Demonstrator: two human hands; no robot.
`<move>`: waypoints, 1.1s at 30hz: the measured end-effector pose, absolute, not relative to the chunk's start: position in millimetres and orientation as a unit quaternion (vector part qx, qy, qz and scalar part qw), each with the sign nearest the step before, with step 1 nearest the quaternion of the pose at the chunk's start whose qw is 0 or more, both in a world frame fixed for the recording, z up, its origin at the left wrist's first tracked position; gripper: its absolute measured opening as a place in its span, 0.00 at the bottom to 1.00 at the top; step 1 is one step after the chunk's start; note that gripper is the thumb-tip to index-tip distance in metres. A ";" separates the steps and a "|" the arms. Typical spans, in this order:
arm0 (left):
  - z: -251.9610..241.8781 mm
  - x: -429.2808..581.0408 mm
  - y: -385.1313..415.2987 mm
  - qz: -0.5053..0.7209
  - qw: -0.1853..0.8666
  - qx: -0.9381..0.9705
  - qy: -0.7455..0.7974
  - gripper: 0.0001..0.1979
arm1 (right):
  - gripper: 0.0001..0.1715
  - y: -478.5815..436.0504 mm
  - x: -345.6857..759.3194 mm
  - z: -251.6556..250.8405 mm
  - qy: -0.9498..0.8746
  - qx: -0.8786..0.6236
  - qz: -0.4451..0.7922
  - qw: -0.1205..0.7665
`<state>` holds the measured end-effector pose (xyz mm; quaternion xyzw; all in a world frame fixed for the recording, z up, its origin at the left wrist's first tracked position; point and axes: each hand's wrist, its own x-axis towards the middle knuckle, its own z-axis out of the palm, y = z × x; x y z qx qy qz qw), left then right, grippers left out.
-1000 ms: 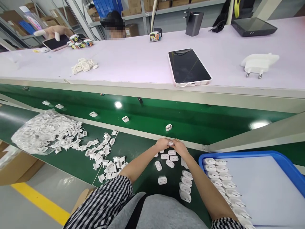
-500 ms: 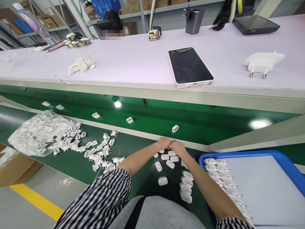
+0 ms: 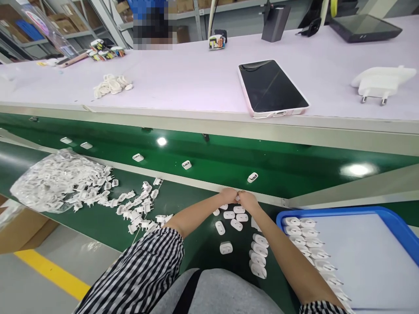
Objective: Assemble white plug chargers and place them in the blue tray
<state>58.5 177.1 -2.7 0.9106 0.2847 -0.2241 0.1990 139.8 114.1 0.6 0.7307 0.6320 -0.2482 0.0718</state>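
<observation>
My left hand (image 3: pixel 229 196) and my right hand (image 3: pixel 247 201) meet at the far edge of the green bench, fingers closed together on a small white charger part (image 3: pixel 238 198), mostly hidden by them. Just below the hands lie several white oval charger pieces (image 3: pixel 236 224) on the bench. A short row of white charger housings (image 3: pixel 259 248) stands beside my right forearm. To the left, white plug parts with pins (image 3: pixel 140 211) are scattered, spilling from a clear plastic bag (image 3: pixel 36 187).
A blue-rimmed tray (image 3: pixel 330 212) at the right holds rows of white chargers (image 3: pixel 309 242). White housings (image 3: pixel 252 177) sit spaced along the green conveyor (image 3: pixel 222 161). On the shelf above are a phone (image 3: pixel 273 87) and a white plug adapter (image 3: pixel 381 83). Another person is beyond it.
The white housings on the conveyor have shifted right. My hands stay together around the small part, nearly in place; the view has moved slightly.
</observation>
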 end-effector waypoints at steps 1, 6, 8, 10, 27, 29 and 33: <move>-1.4 59.8 177.8 -0.233 0.207 0.905 0.290 0.12 | 0.12 115.2 139.6 1.4 0.630 0.731 -0.252 0.075; 5.9 69.1 179.7 -0.304 0.240 0.869 0.308 0.11 | 0.10 117.7 138.3 1.8 0.622 0.729 -0.268 0.093; 7.3 70.9 176.9 -0.302 0.238 0.865 0.323 0.11 | 0.11 117.8 138.2 3.2 0.625 0.725 -0.270 0.098; 7.6 70.4 173.1 -0.279 0.230 0.870 0.335 0.13 | 0.13 118.9 141.9 7.2 0.635 0.716 -0.270 0.103; -23.7 -27.9 194.3 -0.159 0.404 0.842 0.319 0.21 | 0.15 112.9 220.6 -9.2 0.572 0.786 -0.190 0.138; -33.2 -24.1 186.9 -0.135 0.422 0.837 0.321 0.23 | 0.16 107.9 207.8 -6.6 0.557 0.797 -0.203 0.117; -40.1 -24.9 180.6 -0.069 0.424 0.835 0.345 0.25 | 0.14 101.5 192.8 2.9 0.536 0.817 -0.208 0.036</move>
